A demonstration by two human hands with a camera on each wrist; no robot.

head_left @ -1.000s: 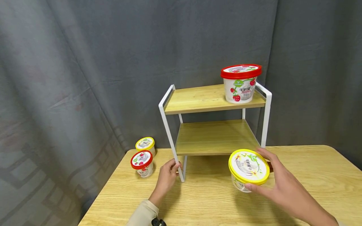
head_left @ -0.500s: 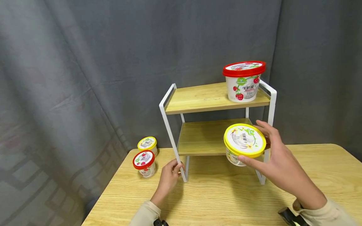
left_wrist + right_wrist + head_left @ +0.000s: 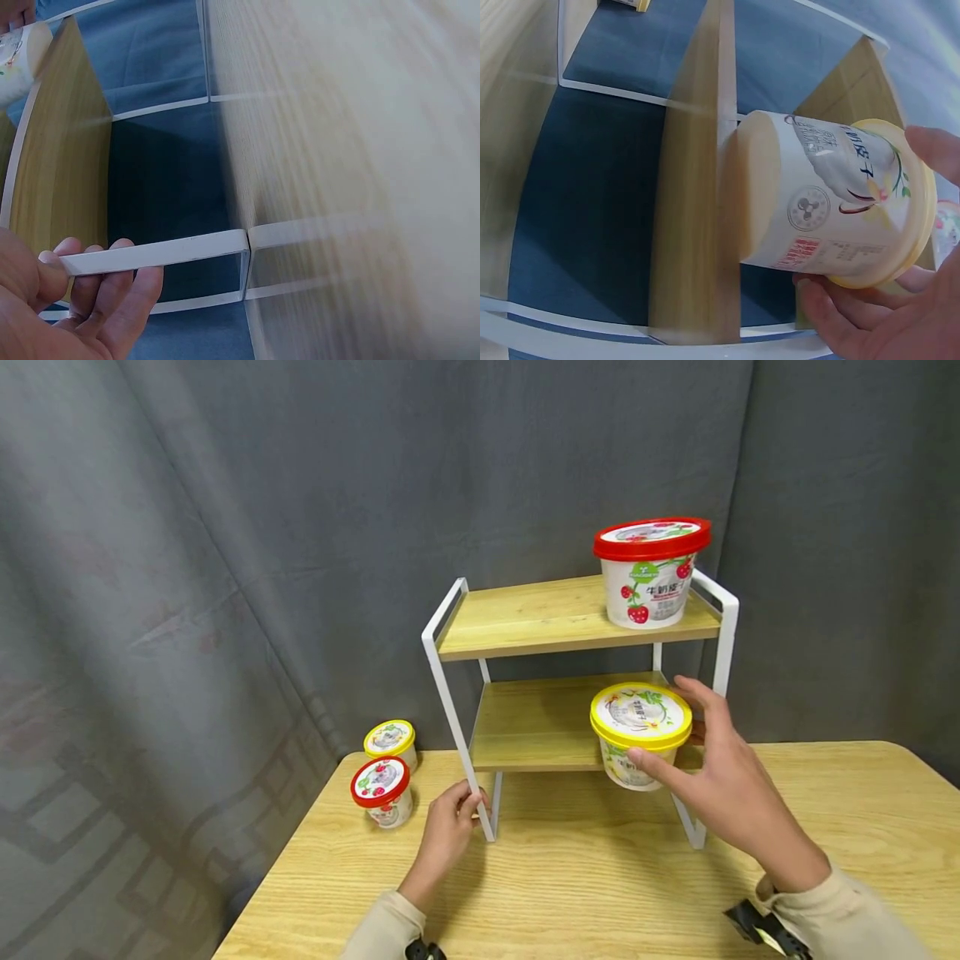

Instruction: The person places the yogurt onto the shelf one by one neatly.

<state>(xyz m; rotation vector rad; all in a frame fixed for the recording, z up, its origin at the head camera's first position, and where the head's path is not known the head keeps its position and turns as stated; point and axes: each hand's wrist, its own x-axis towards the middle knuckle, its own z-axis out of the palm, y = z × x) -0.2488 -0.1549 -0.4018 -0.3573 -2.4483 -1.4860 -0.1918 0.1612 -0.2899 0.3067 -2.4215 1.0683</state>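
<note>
Right hand (image 3: 723, 777) grips the yellow tub (image 3: 636, 718): thumb across the near side at the lid rim and upper wall, fingers round the far right side. Tub position: upright, at the front edge of the lower shelf (image 3: 536, 722), toward its right corner. Contact between base and shelf cannot be confirmed.

Left hand (image 3: 447, 827) pinches the front left leg (image 3: 450, 710) of the rack near its foot, thumb and fingers on opposite sides.

Handling: the tub appears light enough for one hand; its fill cannot be seen. The wall looks thin and smooth, so expect it to dent under a hard squeeze and to slip if damp. Take hold just below the lid rim, where the wall is likely stiffest; do not hang the load on the lid alone.

Other items: a red tub (image 3: 651, 578) stands at the top shelf's right edge. Two smaller-looking tubs (image 3: 381, 779) stand near the table's (image 3: 570, 893) back left corner.
</note>
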